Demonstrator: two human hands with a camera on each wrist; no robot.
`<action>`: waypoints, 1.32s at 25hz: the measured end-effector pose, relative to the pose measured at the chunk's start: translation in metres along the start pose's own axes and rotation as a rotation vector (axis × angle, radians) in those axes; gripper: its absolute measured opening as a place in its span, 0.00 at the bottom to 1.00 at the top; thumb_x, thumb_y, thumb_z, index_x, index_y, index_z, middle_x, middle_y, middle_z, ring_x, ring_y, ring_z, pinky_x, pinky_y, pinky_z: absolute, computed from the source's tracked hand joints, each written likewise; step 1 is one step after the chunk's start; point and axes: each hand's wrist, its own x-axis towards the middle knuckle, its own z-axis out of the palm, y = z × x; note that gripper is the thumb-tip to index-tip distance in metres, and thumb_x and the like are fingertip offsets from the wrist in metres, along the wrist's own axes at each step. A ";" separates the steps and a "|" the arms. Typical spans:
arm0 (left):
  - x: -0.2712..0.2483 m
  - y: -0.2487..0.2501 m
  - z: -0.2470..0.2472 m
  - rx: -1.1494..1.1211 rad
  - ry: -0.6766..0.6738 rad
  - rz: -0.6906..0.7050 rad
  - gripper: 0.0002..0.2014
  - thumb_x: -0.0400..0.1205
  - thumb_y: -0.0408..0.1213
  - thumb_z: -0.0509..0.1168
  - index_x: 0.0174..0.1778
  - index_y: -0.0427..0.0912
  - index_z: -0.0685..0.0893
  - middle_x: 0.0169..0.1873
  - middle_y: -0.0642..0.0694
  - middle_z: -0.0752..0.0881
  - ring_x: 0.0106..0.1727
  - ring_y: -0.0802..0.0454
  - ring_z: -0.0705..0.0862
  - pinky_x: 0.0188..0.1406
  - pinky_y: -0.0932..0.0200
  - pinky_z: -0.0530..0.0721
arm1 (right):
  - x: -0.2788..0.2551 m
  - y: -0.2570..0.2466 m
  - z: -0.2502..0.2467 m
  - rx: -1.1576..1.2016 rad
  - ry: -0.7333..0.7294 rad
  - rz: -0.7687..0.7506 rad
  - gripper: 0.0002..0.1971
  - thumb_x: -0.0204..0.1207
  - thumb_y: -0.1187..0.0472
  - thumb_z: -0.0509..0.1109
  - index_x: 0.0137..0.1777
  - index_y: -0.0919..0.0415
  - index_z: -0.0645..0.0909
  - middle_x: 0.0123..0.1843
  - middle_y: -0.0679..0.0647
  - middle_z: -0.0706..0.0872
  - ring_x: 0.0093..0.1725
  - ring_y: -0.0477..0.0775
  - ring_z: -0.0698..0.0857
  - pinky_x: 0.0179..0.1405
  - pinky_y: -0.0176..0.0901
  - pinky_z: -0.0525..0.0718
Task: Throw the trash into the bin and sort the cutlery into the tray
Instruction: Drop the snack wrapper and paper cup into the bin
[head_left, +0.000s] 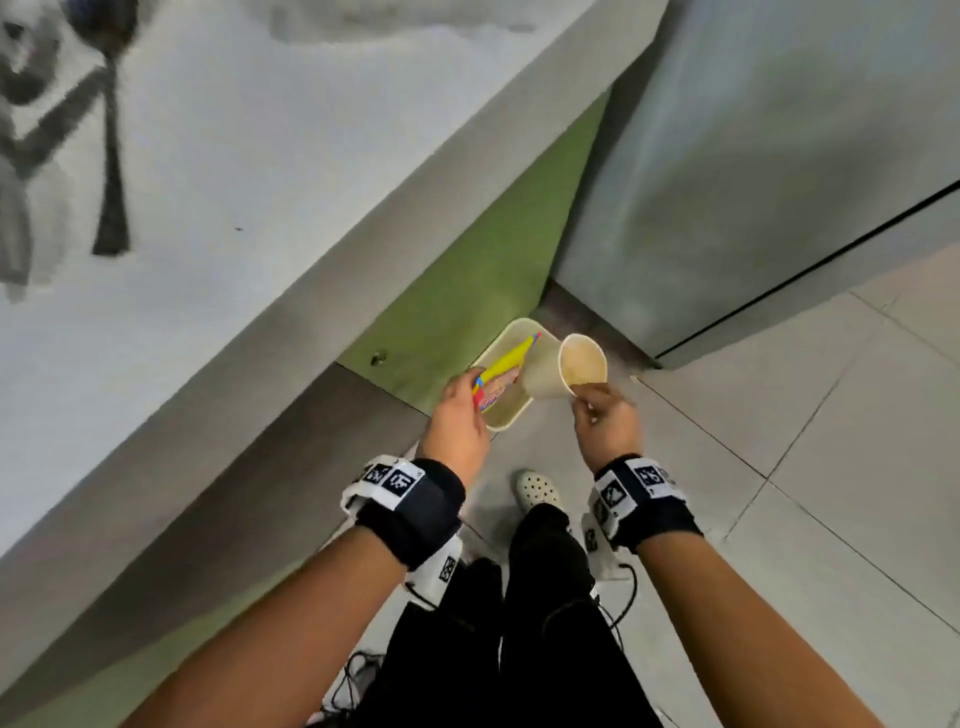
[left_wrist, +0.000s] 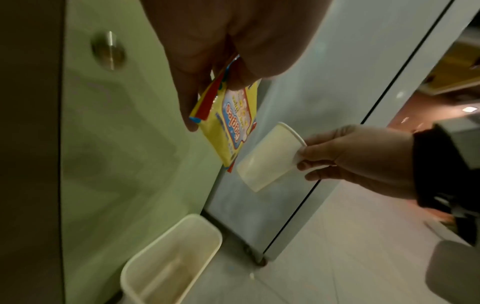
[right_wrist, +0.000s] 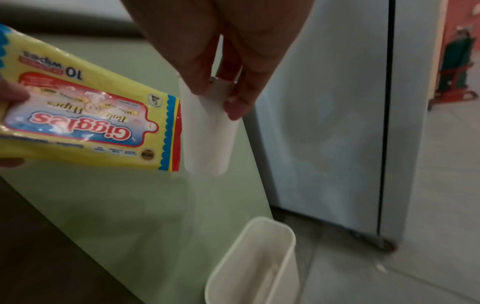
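Hovering over bin rim w/ trash

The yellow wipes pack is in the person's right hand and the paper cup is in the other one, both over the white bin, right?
Not quite: the hands are swapped. The head view shows the left hand holding the yellow wipes pack and the right hand pinching the paper cup by its rim. Both do hang above the white bin.

We wore black wrist straps carrying white blocks printed with black square markers, thin black cables trailing at six o'clock, black trousers and a white perforated clog.
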 end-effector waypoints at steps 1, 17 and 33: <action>0.021 -0.015 0.025 0.019 -0.023 -0.049 0.22 0.80 0.22 0.54 0.71 0.32 0.71 0.64 0.31 0.80 0.63 0.35 0.80 0.59 0.56 0.73 | 0.016 0.021 0.020 -0.013 -0.047 0.015 0.12 0.76 0.73 0.66 0.55 0.73 0.86 0.59 0.70 0.86 0.54 0.68 0.86 0.52 0.41 0.79; 0.138 -0.105 0.123 0.171 -0.392 -0.207 0.22 0.79 0.30 0.64 0.71 0.40 0.76 0.69 0.36 0.79 0.64 0.42 0.81 0.60 0.63 0.75 | 0.100 0.127 0.104 -0.332 -0.593 0.171 0.21 0.78 0.66 0.61 0.72 0.60 0.73 0.69 0.59 0.82 0.68 0.59 0.79 0.69 0.42 0.74; -0.072 0.135 -0.194 0.055 -0.064 -0.036 0.16 0.80 0.37 0.65 0.64 0.42 0.81 0.60 0.46 0.85 0.53 0.52 0.82 0.42 0.82 0.73 | -0.012 -0.237 -0.115 -0.205 -0.454 -0.687 0.15 0.76 0.67 0.64 0.61 0.58 0.82 0.46 0.55 0.84 0.41 0.52 0.80 0.49 0.40 0.81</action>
